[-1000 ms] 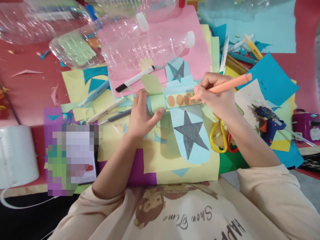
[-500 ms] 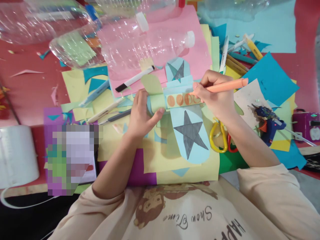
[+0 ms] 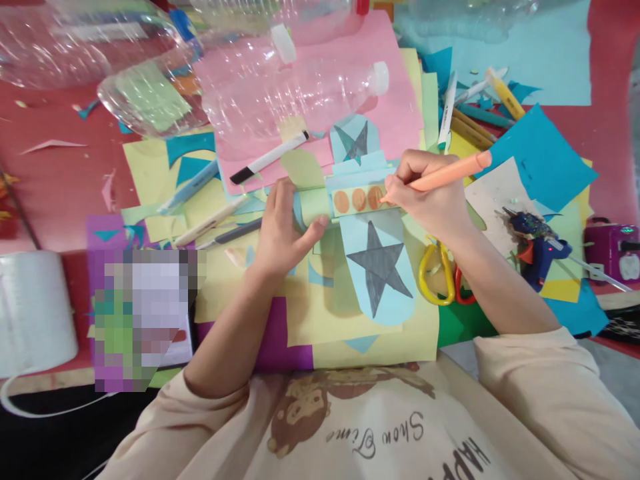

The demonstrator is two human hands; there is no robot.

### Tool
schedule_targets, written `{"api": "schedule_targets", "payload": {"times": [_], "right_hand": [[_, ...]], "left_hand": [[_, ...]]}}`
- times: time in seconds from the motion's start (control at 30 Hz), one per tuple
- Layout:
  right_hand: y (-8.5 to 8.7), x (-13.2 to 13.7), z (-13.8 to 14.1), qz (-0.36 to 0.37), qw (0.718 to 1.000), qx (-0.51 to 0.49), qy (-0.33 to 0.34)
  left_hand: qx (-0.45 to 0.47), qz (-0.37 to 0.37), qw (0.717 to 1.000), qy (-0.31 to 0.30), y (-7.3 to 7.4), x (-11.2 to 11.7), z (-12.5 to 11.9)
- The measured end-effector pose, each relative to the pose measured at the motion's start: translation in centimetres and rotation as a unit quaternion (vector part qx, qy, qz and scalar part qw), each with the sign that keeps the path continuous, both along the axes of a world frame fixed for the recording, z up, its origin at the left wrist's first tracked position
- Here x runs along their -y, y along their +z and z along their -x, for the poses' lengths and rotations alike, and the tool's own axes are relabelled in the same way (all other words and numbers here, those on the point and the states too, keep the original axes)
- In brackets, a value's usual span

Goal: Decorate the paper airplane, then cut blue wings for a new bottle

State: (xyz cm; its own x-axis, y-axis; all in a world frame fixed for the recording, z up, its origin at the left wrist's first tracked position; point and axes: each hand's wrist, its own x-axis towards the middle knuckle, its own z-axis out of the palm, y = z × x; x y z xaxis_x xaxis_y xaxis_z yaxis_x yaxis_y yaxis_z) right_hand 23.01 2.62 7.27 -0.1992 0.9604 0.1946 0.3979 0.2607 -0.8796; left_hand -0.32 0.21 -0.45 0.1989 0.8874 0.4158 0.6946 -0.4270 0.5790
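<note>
My right hand point(image 3: 430, 190) pinches an orange marker point(image 3: 450, 171), its tip down on a pale strip with a row of orange circles point(image 3: 359, 200). That strip lies on a paper toy plane point(image 3: 315, 203) with a rolled light green body. Its light blue wings point(image 3: 403, 293) bear dark stars, one in front and one behind. My left hand point(image 3: 283, 230) grips the left end of the green body, thumb in front and fingers behind. Part of the circle row is hidden by my right hand.
Scissors with yellow and red handles point(image 3: 436, 273) lie near my right forearm. A blue glue gun point(image 3: 543, 257) rests to the right. Clear plastic bottles point(image 3: 300, 97) stretch across the back. A black-and-white marker point(image 3: 270, 158) lies behind my left hand. At left stands a white roll point(image 3: 35, 313).
The marker tip has moved slightly left and down along the circles, and my right hand has dipped with it. The third circle looks more filled. My left hand stays put.
</note>
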Motion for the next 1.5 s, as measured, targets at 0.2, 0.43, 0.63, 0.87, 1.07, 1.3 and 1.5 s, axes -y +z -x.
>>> {"api": "schedule_targets", "payload": {"times": [0.2, 0.43, 0.63, 0.87, 1.07, 1.3, 1.5], "right_hand": [[0.51, 0.17, -0.08, 0.012, 0.999, 0.036, 0.029], [0.31, 0.10, -0.02, 0.008, 1.000, 0.007, 0.010], [0.11, -0.03, 0.05, 0.010, 1.000, -0.019, -0.008], [-0.07, -0.17, 0.07, -0.009, 0.999, -0.048, -0.010], [0.03, -0.15, -0.06, -0.001, 0.997, -0.075, -0.025], [-0.25, -0.23, -0.03, -0.008, 0.998, -0.065, -0.020], [-0.19, -0.26, -0.11, -0.017, 0.999, -0.045, -0.008]], "left_hand": [[0.003, -0.003, 1.000, 0.001, -0.06, 0.02, 0.06], [-0.002, -0.010, 1.000, -0.002, -0.04, 0.03, 0.10], [0.001, -0.001, 1.000, -0.003, -0.04, 0.04, 0.09], [0.003, 0.011, 1.000, -0.016, 0.24, 0.02, 0.04], [0.007, 0.015, 1.000, -0.017, 0.24, 0.04, 0.03], [0.003, 0.003, 1.000, -0.017, 0.15, 0.01, 0.09], [0.007, 0.007, 1.000, -0.010, -0.19, 0.01, 0.18]]}}
